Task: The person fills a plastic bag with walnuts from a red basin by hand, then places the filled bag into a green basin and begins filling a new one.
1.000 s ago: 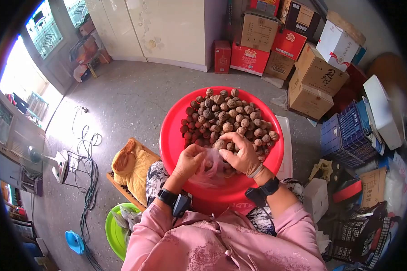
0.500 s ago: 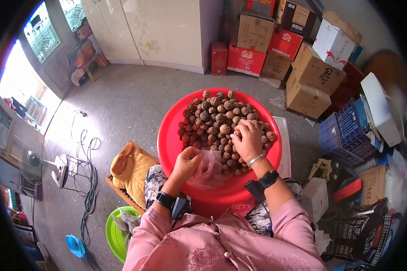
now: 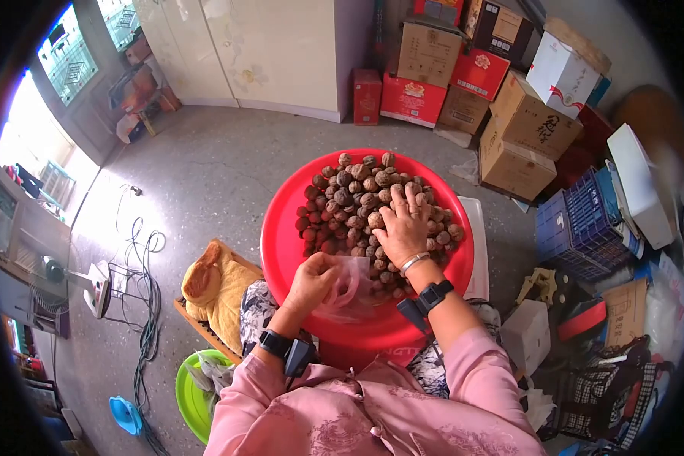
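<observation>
A wide red basin point(image 3: 281, 228) stands before me with a heap of brown walnuts point(image 3: 355, 199) in it. My left hand point(image 3: 311, 280) pinches the edge of a clear plastic bag point(image 3: 349, 287), which hangs over the near side of the basin. No walnuts can be made out inside the bag. On the right part of the heap lies my right hand point(image 3: 404, 228), its fingers spread over the walnuts. Whether a walnut sits under that palm is hidden.
To my left is a stool with a yellow cushion point(image 3: 228, 289), and a green basin point(image 3: 194, 395) on the floor. Cables point(image 3: 148, 304) run near a fan point(image 3: 91, 287). Cardboard boxes point(image 3: 520, 159) and a blue crate point(image 3: 581, 220) stand at the right.
My right hand has moved slightly left and away from me over the walnuts, and its fingers have spread from a curled pose. My left hand keeps its pinch on the bag.
</observation>
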The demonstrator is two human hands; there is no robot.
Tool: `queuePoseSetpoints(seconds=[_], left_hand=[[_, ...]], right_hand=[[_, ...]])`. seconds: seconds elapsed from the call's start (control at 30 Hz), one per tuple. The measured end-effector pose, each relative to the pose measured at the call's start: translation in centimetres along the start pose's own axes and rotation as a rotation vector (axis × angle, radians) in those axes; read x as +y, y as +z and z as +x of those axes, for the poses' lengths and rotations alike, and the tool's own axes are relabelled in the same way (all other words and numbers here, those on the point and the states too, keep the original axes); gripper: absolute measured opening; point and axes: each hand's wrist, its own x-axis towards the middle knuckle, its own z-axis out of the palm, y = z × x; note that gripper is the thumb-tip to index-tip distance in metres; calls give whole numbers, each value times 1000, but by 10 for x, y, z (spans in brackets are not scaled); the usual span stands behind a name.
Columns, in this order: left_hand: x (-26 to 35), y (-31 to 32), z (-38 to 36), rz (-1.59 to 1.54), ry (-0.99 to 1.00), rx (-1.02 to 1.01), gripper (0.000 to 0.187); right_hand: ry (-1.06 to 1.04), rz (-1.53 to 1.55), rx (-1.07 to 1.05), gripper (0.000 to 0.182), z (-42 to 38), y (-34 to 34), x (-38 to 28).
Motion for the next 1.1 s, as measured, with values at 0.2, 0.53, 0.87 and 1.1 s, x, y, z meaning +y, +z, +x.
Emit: queuePoseSetpoints(seconds=[0.2, 0.53, 0.87, 1.1], left_hand=[[-6, 1, 2, -5, 53, -28, 12], [-5, -1, 3, 8, 61, -28, 12], [-7, -1, 4, -24, 18, 4, 8], [4, 1, -1, 4, 9, -1, 8]], right_hand=[[-22, -28, -8, 31, 1, 9, 0], [175, 507, 63, 27, 6, 11, 1], [596, 2204, -406, 29, -4, -29, 0], [689, 2220, -430, 38, -13, -36, -1]])
